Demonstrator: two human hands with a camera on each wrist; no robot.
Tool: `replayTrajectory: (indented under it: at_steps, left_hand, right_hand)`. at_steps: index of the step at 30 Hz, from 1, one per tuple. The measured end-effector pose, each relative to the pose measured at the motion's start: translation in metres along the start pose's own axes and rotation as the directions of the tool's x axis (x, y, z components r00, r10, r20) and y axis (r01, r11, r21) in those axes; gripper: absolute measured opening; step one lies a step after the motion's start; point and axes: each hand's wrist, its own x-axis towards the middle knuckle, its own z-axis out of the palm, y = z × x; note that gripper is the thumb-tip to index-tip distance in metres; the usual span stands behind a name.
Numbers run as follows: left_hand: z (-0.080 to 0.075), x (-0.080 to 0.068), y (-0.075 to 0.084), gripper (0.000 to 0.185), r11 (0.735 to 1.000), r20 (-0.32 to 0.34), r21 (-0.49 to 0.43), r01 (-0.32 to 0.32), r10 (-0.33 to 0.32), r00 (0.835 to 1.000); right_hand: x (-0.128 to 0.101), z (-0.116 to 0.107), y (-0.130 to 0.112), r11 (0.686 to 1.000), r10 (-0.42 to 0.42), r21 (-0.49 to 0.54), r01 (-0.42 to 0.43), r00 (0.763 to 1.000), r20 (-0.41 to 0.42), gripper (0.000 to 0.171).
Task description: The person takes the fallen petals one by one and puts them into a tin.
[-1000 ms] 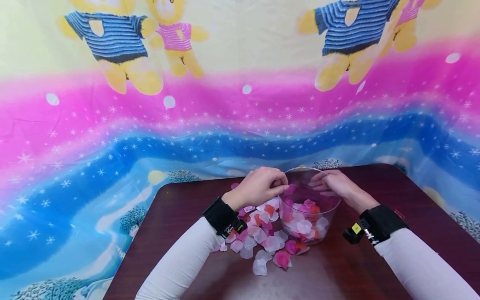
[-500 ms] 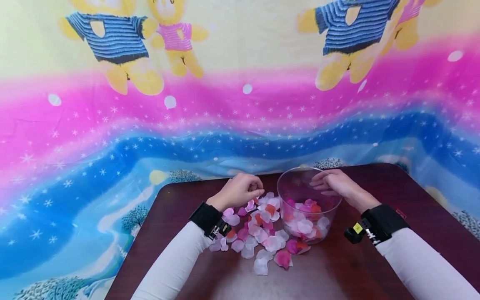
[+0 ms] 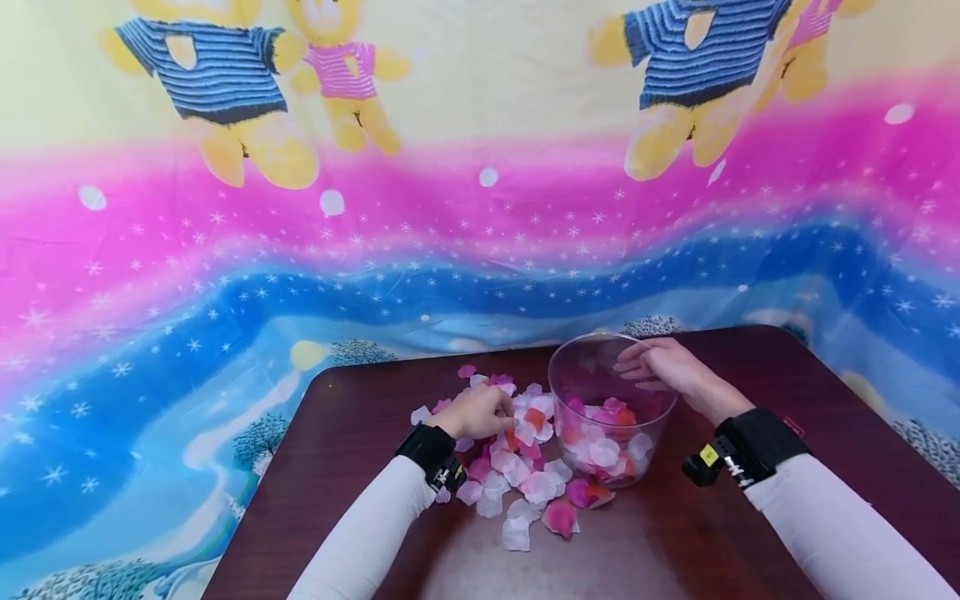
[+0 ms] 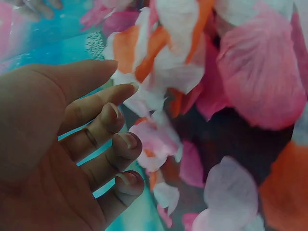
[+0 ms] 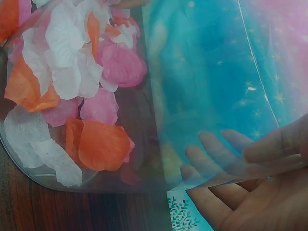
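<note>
The clear bucket [image 3: 611,427] stands upright on the table [image 3: 637,558]. Loose petals [image 3: 517,467] lie just left of the bucket, a few nearer me than its base; more petals [image 3: 603,452] are heaped inside, low down. My left hand [image 3: 480,410] is left of the bucket, low over the spread, that grip's thumb and fingertips apart with no petal held that I can see. My right hand [image 3: 666,368] is at the bucket's right side, thumb and fingers apart; how firmly they press its wall I cannot tell. I take this step to be gathering petals for the bucket; the next move seems to call for a light pinch, with the bucket kept steady.
</note>
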Motion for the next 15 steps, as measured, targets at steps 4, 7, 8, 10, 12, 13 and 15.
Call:
replayTrajectory:
  at_steps: [4,7,8,10,12,13,15]
  left_hand:
    - [0.007,0.002,-0.001,0.01,1.0,0.004,-0.001,-0.003,0.003,1.0]
    - [0.013,0.003,-0.003,0.008,1.0,-0.003,-0.005,-0.005,0.005,1.0]
    - [0.014,0.003,-0.004,0.007,1.0,-0.008,-0.001,-0.01,0.01,1.0]
    - [0.013,0.002,-0.004,0.007,1.0,-0.017,0.009,-0.021,0.021,1.0]
    - [0.009,0.0,-0.003,0.007,1.0,-0.027,0.013,-0.028,0.028,0.999]
    - [0.006,-0.001,-0.002,0.008,0.999,-0.034,0.011,-0.031,0.032,0.999]
    - [-0.002,-0.003,0.0,0.009,0.999,-0.054,0.008,-0.04,0.04,0.998]
  right_hand:
    - [0.0,0.002,-0.002,1.0,-0.002,0.0,0.002,1.0,-0.003,0.045]
    - [0.0,0.003,-0.002,1.0,-0.01,-0.002,0.01,1.0,-0.002,0.045]
    - [0.001,0.003,-0.002,1.0,-0.011,0.0,0.011,1.0,-0.001,0.045]
    - [0.001,0.003,-0.002,1.0,-0.008,0.004,0.008,1.0,0.003,0.045]
    - [0.0,0.002,-0.001,1.0,-0.01,0.005,0.01,1.0,0.008,0.045]
    - [0.0,0.001,-0.001,1.0,-0.007,0.008,0.007,1.0,0.005,0.045]
    - [0.0,0.0,0.0,1.0,-0.003,0.009,0.003,1.0,0.0,0.045]
